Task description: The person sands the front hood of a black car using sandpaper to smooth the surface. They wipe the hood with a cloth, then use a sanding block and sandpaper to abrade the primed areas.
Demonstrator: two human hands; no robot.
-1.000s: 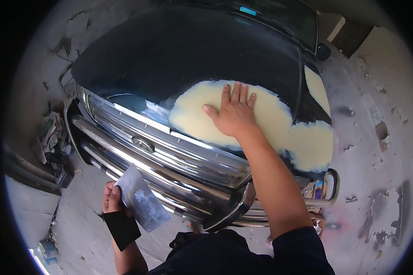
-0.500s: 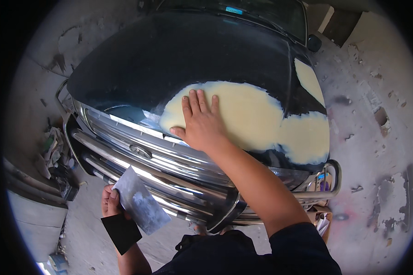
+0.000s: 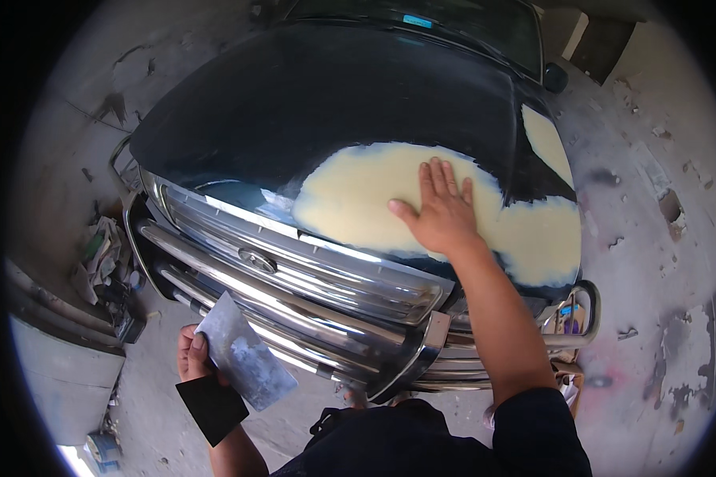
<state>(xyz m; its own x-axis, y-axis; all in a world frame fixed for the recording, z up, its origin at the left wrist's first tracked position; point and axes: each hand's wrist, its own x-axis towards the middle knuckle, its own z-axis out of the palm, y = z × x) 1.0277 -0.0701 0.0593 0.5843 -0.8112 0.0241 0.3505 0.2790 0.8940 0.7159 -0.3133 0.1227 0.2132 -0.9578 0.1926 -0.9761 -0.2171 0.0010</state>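
Black hood, cream patch

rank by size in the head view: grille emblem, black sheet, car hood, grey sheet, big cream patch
1. car hood
2. big cream patch
3. grey sheet
4. black sheet
5. grille emblem
Apparent size only.

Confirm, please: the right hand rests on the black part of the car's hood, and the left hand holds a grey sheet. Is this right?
No: the right hand rests on the cream patch, not the black part, as the head view shows. The left hand holds a grey sheet.
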